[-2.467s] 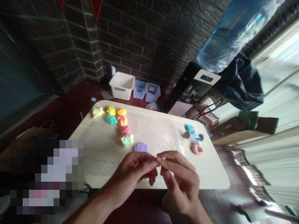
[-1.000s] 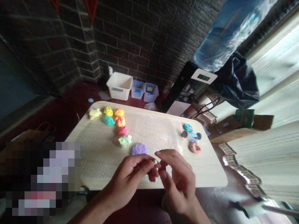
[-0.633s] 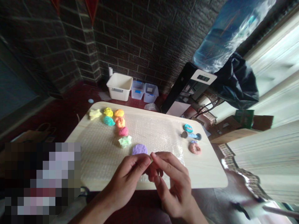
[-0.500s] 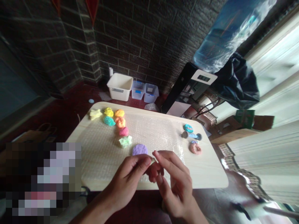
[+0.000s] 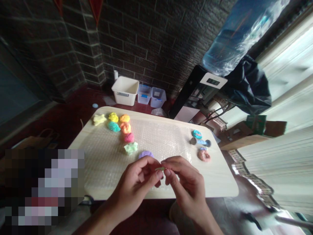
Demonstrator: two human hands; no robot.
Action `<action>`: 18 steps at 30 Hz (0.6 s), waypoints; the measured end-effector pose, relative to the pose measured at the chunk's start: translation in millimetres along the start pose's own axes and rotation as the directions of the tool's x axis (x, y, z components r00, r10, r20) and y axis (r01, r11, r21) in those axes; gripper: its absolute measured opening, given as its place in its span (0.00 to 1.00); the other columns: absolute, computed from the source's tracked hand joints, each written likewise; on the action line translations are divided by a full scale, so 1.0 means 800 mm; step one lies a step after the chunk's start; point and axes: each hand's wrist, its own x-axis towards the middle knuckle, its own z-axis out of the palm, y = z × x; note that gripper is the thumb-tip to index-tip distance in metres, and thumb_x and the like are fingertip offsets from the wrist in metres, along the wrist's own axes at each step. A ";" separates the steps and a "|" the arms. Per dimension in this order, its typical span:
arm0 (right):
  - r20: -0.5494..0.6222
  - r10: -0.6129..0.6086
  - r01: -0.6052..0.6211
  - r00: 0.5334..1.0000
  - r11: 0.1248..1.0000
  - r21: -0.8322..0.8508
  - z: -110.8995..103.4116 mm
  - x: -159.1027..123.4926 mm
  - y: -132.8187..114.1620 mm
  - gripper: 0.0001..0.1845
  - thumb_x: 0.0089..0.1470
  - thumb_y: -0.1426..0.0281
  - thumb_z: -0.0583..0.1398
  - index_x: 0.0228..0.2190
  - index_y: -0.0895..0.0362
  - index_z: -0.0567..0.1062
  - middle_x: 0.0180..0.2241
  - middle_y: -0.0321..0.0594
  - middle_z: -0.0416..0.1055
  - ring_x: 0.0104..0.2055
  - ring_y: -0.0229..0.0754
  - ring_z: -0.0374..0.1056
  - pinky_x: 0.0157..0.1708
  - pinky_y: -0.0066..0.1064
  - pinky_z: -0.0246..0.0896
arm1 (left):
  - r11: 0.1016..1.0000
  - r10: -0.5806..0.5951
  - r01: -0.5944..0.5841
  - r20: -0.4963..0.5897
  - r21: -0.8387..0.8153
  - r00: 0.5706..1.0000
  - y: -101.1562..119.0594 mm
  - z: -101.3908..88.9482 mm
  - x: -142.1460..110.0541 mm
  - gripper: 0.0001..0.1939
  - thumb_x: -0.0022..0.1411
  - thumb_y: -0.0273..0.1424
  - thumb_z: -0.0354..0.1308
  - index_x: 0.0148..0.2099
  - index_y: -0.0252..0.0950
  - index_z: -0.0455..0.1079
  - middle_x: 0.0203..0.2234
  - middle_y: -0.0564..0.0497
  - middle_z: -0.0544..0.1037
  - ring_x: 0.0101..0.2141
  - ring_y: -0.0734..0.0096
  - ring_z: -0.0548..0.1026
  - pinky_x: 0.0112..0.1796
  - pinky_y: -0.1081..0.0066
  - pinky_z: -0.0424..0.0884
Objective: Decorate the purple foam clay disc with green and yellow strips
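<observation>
Above the table's near edge, my left hand point(image 5: 140, 179) and my right hand point(image 5: 187, 182) meet at the fingertips. Between them they pinch a small thin piece of light green clay point(image 5: 159, 168), mostly covered by the fingers. Just beyond my left hand lies a round lump of purple clay point(image 5: 146, 154), partly hidden by my fingers. Farther left are lumps of pale green clay point(image 5: 131, 148), pink clay point(image 5: 129, 137), orange clay point(image 5: 125, 127) and teal clay point(image 5: 113, 126).
Bubble wrap point(image 5: 161, 137) covers much of the table point(image 5: 220, 182). At its right end are a teal disc point(image 5: 197, 134), a blue-and-grey dumbbell shape point(image 5: 201, 142) and a pinkish ring point(image 5: 204, 155). A white bin point(image 5: 125, 91) and a water dispenser point(image 5: 195, 91) stand beyond.
My right hand's fingers have closed in on the light green piece, which both hands now pinch. My left hand has shifted slightly and covers more of the purple lump.
</observation>
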 end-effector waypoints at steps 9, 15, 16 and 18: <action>-0.024 -0.150 0.146 0.988 0.981 -0.126 0.004 -0.002 0.002 0.21 0.62 0.81 0.64 0.51 0.50 0.83 0.39 0.44 0.81 0.36 0.44 0.76 0.33 0.36 0.73 | 0.999 0.030 -0.029 -0.078 0.014 0.996 -0.001 0.000 -0.001 0.11 0.70 0.39 0.65 0.41 0.35 0.76 0.28 0.52 0.77 0.31 0.71 0.76 0.35 0.73 0.72; -0.071 -0.163 0.152 0.984 0.978 -0.140 0.007 -0.003 0.000 0.24 0.61 0.81 0.64 0.55 0.50 0.82 0.40 0.45 0.80 0.39 0.46 0.76 0.35 0.37 0.75 | 0.997 0.051 -0.047 -0.076 0.055 0.996 -0.001 -0.002 -0.003 0.12 0.70 0.39 0.65 0.40 0.34 0.77 0.28 0.51 0.78 0.31 0.71 0.76 0.34 0.73 0.72; -0.069 -0.161 0.152 0.985 0.981 -0.120 0.009 -0.004 0.000 0.24 0.61 0.81 0.64 0.55 0.50 0.82 0.40 0.45 0.80 0.39 0.45 0.76 0.35 0.37 0.75 | 0.997 0.054 -0.050 -0.078 0.057 0.995 -0.002 -0.002 -0.003 0.12 0.70 0.39 0.64 0.40 0.34 0.77 0.28 0.51 0.77 0.31 0.71 0.76 0.34 0.73 0.72; -0.057 -0.141 0.137 0.988 0.988 -0.067 0.012 -0.005 0.001 0.23 0.61 0.81 0.64 0.54 0.49 0.83 0.41 0.45 0.80 0.40 0.45 0.77 0.36 0.36 0.75 | 0.997 0.052 -0.048 -0.079 0.052 0.996 -0.003 -0.002 -0.003 0.12 0.71 0.39 0.64 0.40 0.34 0.77 0.29 0.51 0.78 0.31 0.71 0.76 0.34 0.73 0.73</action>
